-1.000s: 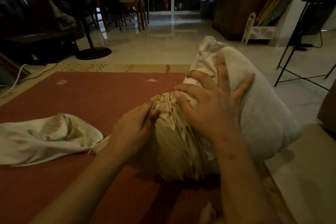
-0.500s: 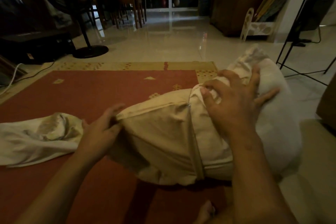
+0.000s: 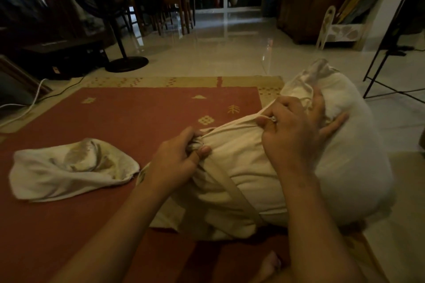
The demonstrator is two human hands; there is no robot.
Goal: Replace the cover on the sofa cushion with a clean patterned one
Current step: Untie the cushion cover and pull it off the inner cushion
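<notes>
Dim interior, warm brown cast; light enters from the far end and the right, leaving pale glare streaks on the glossy floor [image 3: 230,53]. Left side around the fan [image 3: 126,65] falls near black with detail lost, while the white cushion [image 3: 354,167] and cream cover [image 3: 241,167] read brightest; soft shadow lies under them on the red rug [image 3: 115,117]. Wide-angle bowing tilts the black table frame [image 3: 381,46] at the right edge; mild grain and softness overall, lower edge blurred

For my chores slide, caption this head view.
The left hand and right hand grip a cream cover half over a white cushion.
</notes>
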